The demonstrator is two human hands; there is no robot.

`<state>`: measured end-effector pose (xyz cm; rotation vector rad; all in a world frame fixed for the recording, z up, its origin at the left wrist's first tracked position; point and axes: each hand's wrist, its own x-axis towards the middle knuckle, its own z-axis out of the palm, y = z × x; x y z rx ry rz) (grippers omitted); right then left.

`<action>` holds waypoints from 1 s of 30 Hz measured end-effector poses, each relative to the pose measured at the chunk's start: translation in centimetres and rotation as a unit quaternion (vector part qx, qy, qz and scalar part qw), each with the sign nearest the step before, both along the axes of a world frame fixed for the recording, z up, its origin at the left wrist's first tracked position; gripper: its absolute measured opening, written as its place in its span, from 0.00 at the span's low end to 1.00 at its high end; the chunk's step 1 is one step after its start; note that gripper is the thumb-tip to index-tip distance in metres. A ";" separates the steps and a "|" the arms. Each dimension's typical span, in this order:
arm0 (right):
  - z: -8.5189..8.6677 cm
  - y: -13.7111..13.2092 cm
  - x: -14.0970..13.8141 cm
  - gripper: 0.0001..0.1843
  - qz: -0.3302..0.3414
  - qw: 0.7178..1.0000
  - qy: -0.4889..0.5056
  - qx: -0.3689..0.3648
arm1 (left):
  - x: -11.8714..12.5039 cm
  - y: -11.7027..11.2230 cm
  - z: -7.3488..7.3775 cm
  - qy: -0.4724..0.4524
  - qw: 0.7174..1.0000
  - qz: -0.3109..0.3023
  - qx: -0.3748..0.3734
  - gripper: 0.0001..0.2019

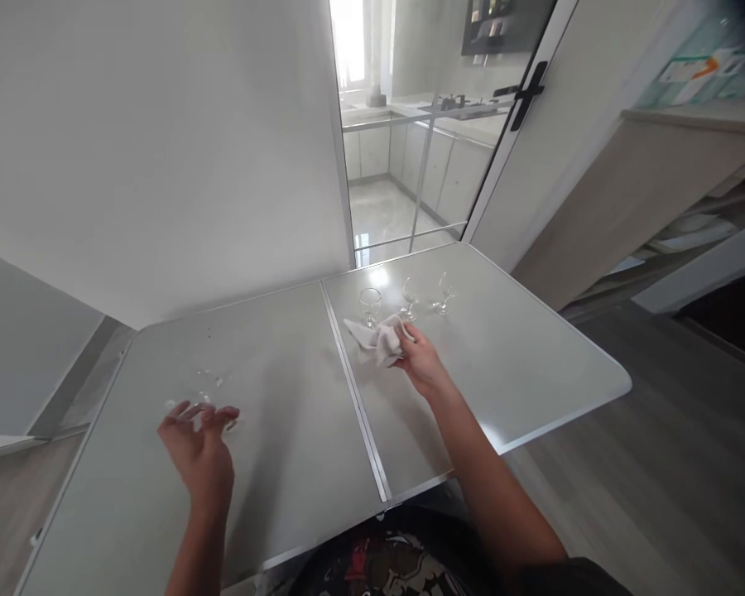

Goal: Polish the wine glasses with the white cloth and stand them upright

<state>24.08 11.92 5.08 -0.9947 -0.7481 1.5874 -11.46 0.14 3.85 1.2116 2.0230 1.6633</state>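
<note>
So your right-hand grip [420, 360] is closed on a bunched white cloth [383, 341] — fingers and thumb pinch its right side, and the loose part sticks out past them, with one corner pointing left toward the metal strip [353, 389] that splits the tabletop [527, 364]. You've got that hand on the right-hand section. Can't tell if the cloth is brushing the surface or sitting a bit above it.

Just beyond the cloth there are three clear stemmed glasses in a row, all outside your grip. The left glass [371, 295] is right behind the cloth, which overlaps its foot from this angle, so whether they touch is hard to say. The middle glass [410, 291] is close by, beyond your knuckles, and the right glass [445, 290] stands a little farther off to the side.

Your left-hand grip [199, 443] is well apart from all that, over the left section, fingers curled with the thumb side toward the middle. Some clear glassware [209, 381] shows right at and past your fingertips, but it's so see-through that I can't tell whether you're holding it or just next to it. Behind the tabletop there's a glass door with a black handle [526, 95].
</note>
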 end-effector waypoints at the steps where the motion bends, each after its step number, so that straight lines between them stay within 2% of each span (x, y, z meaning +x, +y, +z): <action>1: -0.1 0.0 -0.9 0.24 0.024 1.000 0.009 0.002 | 1.0 0.3 0.1 -0.021 0.999 -0.040 0.005 0.22; 4: -0.4 0.6 -3.1 0.24 0.074 0.997 -0.035 -0.016 | 3.8 1.8 0.2 -0.037 0.983 -0.180 -0.020 0.22; 5: -0.5 1.0 -3.6 0.22 0.080 0.994 -0.073 -0.014 | 4.4 2.4 0.1 -0.013 0.978 -0.204 -0.035 0.23; 7: -0.6 1.8 -4.5 0.16 0.090 0.980 -0.171 0.039 | 5.2 3.9 -0.1 0.057 0.970 -0.227 -0.064 0.24; 9: -0.6 2.4 -5.0 0.13 0.119 0.946 -0.276 0.121 | 5.4 5.5 -0.6 0.110 0.960 -0.246 -0.070 0.25; 11: -0.4 2.5 -5.2 0.14 0.174 0.903 -0.353 0.171 | 5.1 6.9 -1.2 0.100 0.952 -0.282 -0.057 0.24; 13: 0.1 2.3 -5.2 0.14 0.241 0.882 -0.362 0.184 | 4.9 7.9 -2.0 0.029 0.947 -0.318 -0.043 0.24; 15: 0.7 2.0 -5.0 0.13 0.313 0.881 -0.301 0.188 | 4.8 8.4 -2.8 -0.050 0.942 -0.330 -0.029 0.27; 17: 1.2 2.0 -4.8 0.13 0.349 0.889 -0.230 0.186 | 4.7 8.5 -3.4 -0.087 0.941 -0.325 -0.025 0.30; 18: 1.3 2.0 -4.7 0.14 0.338 0.897 -0.217 0.185 | 4.7 8.4 -3.6 -0.089 0.943 -0.321 -0.025 0.31; 20: 1.1 2.4 -4.7 0.15 0.258 0.908 -0.262 0.199 | 4.5 8.2 -3.8 -0.077 0.945 -0.316 -0.029 0.32; 22: 0.4 2.7 -4.8 0.15 0.161 0.890 -0.349 0.246 | 4.2 7.9 -3.8 -0.058 0.946 -0.318 -0.034 0.31; 24: -0.4 2.9 -5.0 0.14 0.126 0.870 -0.384 0.283 | 3.9 7.7 -3.9 -0.042 0.945 -0.323 -0.038 0.30; 25: -0.8 2.9 -5.1 0.13 0.123 0.880 -0.368 0.275 | 3.7 7.6 -3.9 -0.035 0.944 -0.326 -0.040 0.29; 26: -1.2 2.9 -5.3 0.14 0.117 0.904 -0.330 0.243 | 3.6 7.6 -3.9 -0.030 0.943 -0.328 -0.040 0.29; 28: -1.9 2.8 -5.6 0.14 0.098 0.965 -0.210 0.122 | 3.5 7.5 -3.9 -0.022 0.942 -0.333 -0.039 0.28; 29: -2.1 2.7 -5.7 0.15 0.095 0.984 -0.140 0.049 | 3.5 7.5 -4.0 -0.021 0.941 -0.334 -0.038 0.28; 30: -2.3 2.7 -5.9 0.16 0.100 0.992 -0.074 -0.018 | 3.4 7.4 -4.0 -0.024 0.942 -0.333 -0.036 0.28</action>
